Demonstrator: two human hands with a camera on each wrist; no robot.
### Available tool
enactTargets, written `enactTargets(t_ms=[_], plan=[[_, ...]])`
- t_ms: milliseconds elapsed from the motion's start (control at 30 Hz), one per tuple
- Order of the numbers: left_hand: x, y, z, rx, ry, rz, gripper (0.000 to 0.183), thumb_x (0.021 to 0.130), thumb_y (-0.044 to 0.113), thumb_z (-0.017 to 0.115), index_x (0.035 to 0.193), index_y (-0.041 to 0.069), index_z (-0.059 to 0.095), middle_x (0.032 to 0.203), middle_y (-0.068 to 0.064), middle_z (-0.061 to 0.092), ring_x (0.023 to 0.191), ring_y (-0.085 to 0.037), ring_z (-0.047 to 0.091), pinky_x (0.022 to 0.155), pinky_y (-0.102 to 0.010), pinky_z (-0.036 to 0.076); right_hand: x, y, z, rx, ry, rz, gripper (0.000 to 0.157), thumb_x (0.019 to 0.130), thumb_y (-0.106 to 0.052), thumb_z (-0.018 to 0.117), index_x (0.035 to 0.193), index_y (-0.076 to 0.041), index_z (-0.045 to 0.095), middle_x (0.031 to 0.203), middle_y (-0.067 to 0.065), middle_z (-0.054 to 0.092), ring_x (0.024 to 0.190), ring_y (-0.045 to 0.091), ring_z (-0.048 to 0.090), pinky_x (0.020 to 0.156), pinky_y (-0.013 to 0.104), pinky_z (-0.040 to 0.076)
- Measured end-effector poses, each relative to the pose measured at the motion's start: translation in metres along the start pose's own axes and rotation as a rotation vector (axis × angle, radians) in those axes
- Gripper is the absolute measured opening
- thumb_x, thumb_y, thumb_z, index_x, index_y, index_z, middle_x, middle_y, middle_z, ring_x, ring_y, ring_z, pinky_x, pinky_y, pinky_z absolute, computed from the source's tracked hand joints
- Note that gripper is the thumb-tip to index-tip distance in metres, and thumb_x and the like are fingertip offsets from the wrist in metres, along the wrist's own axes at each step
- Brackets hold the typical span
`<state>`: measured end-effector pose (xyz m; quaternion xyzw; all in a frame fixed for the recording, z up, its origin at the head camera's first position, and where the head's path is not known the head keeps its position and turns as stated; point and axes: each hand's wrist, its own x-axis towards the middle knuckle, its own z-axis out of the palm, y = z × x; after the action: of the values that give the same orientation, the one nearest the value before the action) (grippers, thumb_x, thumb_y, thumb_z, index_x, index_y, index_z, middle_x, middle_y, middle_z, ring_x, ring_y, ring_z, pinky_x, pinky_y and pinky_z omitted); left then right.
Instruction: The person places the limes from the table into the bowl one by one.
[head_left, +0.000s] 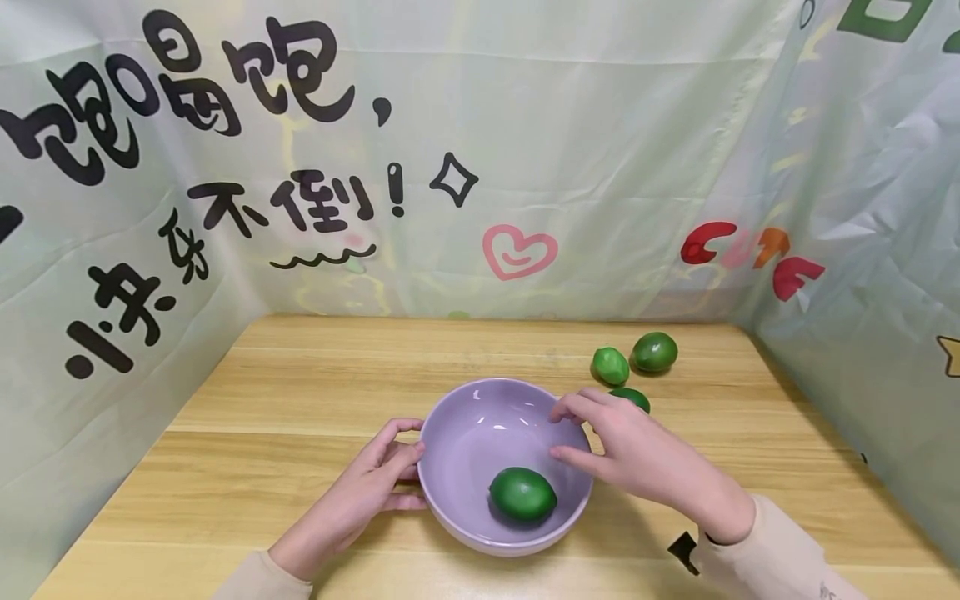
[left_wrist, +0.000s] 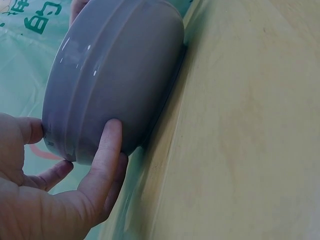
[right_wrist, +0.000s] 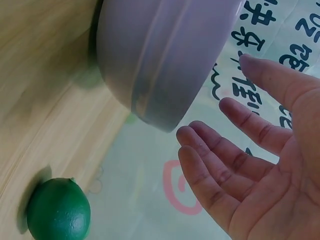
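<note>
A glossy lavender bowl (head_left: 480, 417) stands upright on the wooden table. Inside it, toward the near side, lies a dark green lime (head_left: 522, 495). My left hand (head_left: 375, 475) holds the bowl at its left side, thumb tip at the rim; the left wrist view shows the other fingers spread against the outer wall. Over the bowl's right rim hovers my right hand (head_left: 626, 437), fingers loosely bent and apart. Nothing lies between its fingers in the right wrist view. A second dark green lime (head_left: 632, 397) is partly hidden behind this hand.
Farther back on the right are a lighter green, bumpy fruit (head_left: 611, 365) and a larger smooth green fruit (head_left: 655, 352). The table (head_left: 315, 375) meets a printed cloth backdrop (head_left: 600, 167) at the back and both sides. A small black patch (head_left: 684, 552) shows by the right sleeve.
</note>
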<state>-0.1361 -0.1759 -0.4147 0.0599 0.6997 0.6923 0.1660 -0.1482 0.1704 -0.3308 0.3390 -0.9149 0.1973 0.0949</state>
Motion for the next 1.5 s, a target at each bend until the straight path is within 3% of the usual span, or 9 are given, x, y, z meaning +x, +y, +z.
enactTargets(t_ms=[167, 500, 767, 933, 1200, 1500], plan=[[-0.002, 0.001, 0.0, 0.0, -0.012, 0.011, 0.047, 0.112, 0.029, 0.058, 0.153, 0.011, 0.043, 0.134, -0.026, 0.058, 0.11, -0.028, 0.072, 0.092, -0.047, 0.07, -0.002, 0.006, 0.0, -0.003, 0.033, 0.0, 0.027, 0.092, -0.027, 0.087, 0.113, -0.02, 0.072, 0.107, -0.006, 0.069, 0.097, 0.009, 0.064, 0.079, 0.027, 0.062], [-0.001, 0.001, 0.0, 0.005, -0.001, -0.006, 0.048, 0.111, 0.028, 0.06, 0.153, 0.013, 0.044, 0.134, -0.026, 0.058, 0.109, -0.028, 0.072, 0.093, -0.048, 0.069, -0.003, 0.015, -0.004, 0.004, 0.013, 0.045, 0.026, 0.093, -0.027, 0.086, 0.114, -0.019, 0.073, 0.109, -0.003, 0.07, 0.093, 0.015, 0.066, 0.077, 0.03, 0.063], [-0.001, 0.002, -0.001, 0.003, -0.008, -0.001, 0.049, 0.111, 0.028, 0.059, 0.154, 0.011, 0.042, 0.134, -0.026, 0.059, 0.11, -0.028, 0.072, 0.093, -0.048, 0.069, -0.002, 0.021, -0.008, -0.001, 0.022, 0.065, 0.027, 0.092, -0.027, 0.087, 0.114, -0.018, 0.073, 0.108, -0.004, 0.069, 0.083, 0.003, 0.058, 0.071, 0.024, 0.058], [0.003, 0.003, -0.001, 0.006, -0.011, -0.003, 0.048, 0.112, 0.028, 0.058, 0.155, 0.013, 0.043, 0.136, -0.028, 0.054, 0.111, -0.028, 0.073, 0.094, -0.048, 0.069, -0.002, 0.028, -0.013, -0.016, 0.029, 0.075, 0.027, 0.093, -0.033, 0.086, 0.113, -0.02, 0.073, 0.11, -0.004, 0.07, 0.09, 0.007, 0.063, 0.078, 0.032, 0.063], [0.004, 0.002, 0.0, -0.005, -0.004, -0.004, 0.048, 0.112, 0.028, 0.059, 0.155, 0.013, 0.044, 0.138, -0.029, 0.053, 0.11, -0.028, 0.073, 0.094, -0.048, 0.069, -0.002, 0.042, -0.018, -0.014, 0.019, 0.125, 0.028, 0.097, -0.037, 0.082, 0.117, -0.02, 0.073, 0.119, 0.001, 0.073, 0.107, 0.025, 0.072, 0.091, 0.049, 0.065], [0.002, 0.0, 0.0, -0.008, 0.003, -0.013, 0.049, 0.112, 0.03, 0.059, 0.155, 0.014, 0.044, 0.138, -0.029, 0.053, 0.111, -0.028, 0.073, 0.094, -0.048, 0.069, -0.008, 0.067, -0.016, -0.016, -0.049, 0.231, 0.041, 0.093, -0.038, 0.085, 0.125, -0.017, 0.07, 0.125, 0.014, 0.066, 0.113, 0.036, 0.067, 0.095, 0.061, 0.062]])
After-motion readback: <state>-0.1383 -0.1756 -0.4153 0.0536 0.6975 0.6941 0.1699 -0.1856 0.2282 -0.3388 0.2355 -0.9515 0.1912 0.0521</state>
